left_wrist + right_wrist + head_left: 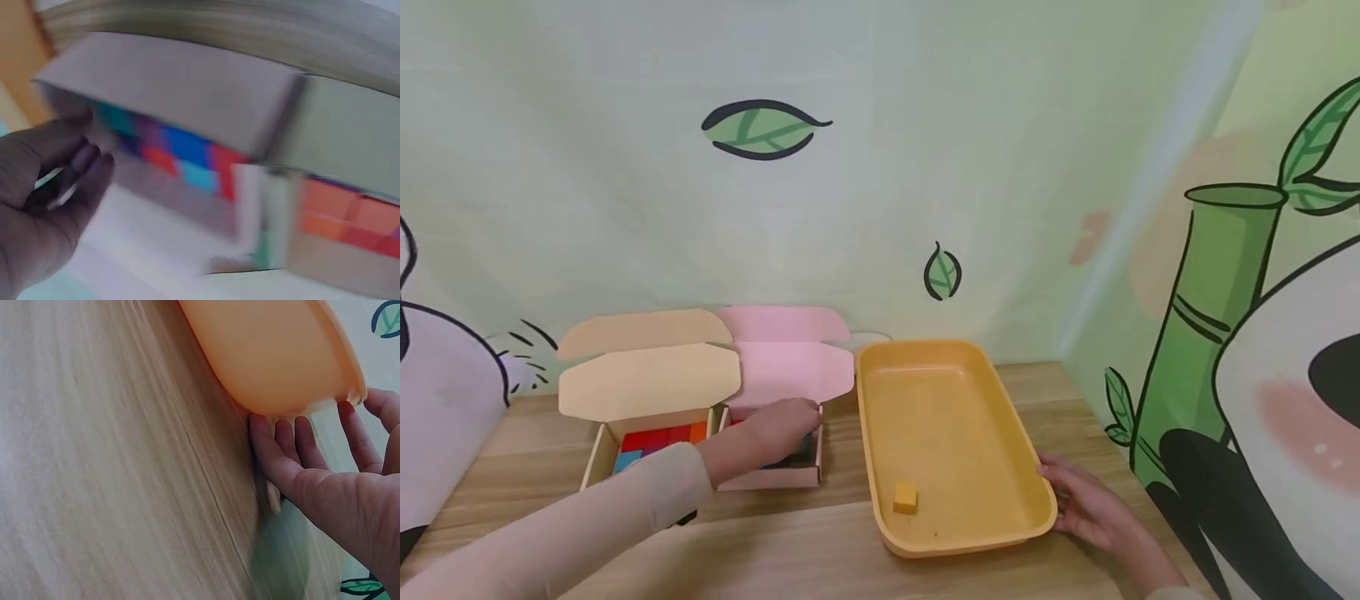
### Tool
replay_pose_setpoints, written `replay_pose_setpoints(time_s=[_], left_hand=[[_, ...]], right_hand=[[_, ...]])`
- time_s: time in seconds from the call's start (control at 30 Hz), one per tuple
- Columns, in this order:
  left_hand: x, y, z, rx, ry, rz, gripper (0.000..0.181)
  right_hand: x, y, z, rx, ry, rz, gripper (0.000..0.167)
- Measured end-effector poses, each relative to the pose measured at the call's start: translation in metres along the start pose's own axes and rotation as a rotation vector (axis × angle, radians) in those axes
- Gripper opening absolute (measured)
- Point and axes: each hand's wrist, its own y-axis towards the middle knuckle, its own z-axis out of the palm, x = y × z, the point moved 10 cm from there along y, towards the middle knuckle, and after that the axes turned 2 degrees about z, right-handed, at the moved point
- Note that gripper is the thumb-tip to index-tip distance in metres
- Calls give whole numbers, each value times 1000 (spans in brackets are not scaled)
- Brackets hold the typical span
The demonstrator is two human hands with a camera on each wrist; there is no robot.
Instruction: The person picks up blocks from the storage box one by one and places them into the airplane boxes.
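My left hand (772,435) reaches over the pink box (771,478), which holds several coloured blocks. In the left wrist view, the blurred left hand (53,187) has its bent fingertips at the end of that box, near a teal block (117,119); nothing is visibly held. My right hand (1090,504) grips the near right side of a yellow tray (958,546). The right wrist view shows its fingers (306,440) against the underside of the tray's rounded corner, others at the rim. One small yellow block (906,498) lies inside the tray near its front end.
Left of the pink box stands a tan box (597,457) with red, orange and blue blocks, partly hidden by my left sleeve (617,508). Both boxes have raised lids (651,382) leaning toward the printed wall cloth (880,208). All of this stands on a wooden table (775,550).
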Motion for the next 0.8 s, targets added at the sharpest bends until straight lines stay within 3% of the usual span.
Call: replay_pose_setpoints(time_s=[0.1,0.17,0.27,0.4,0.47,0.57,0.63,0.8], left_hand=[[-31,9,-26,-69,32,22,10],[-54,21,-33,-53,5,41,13],[-89,41,-25,70,-52,98,25],[-127,65,4,265,-53,166,37],[-138,74,18,351,-39,180,39],[-150,84,33,415,-39,201,25],[-155,89,38,411,-46,217,16],[-163,99,38,324,-54,278,22]], right_hand=[[-2,-2,-2,-3,0,0,75],[-1,-2,-4,-11,-5,-6,75],[0,0,-1,2,-12,-15,76],[-1,0,0,1,-1,-14,76],[-2,-1,0,-14,10,-14,76],[-2,0,0,-18,20,-20,75],[-2,0,1,-17,26,-24,75],[-2,1,0,-28,27,-32,74]])
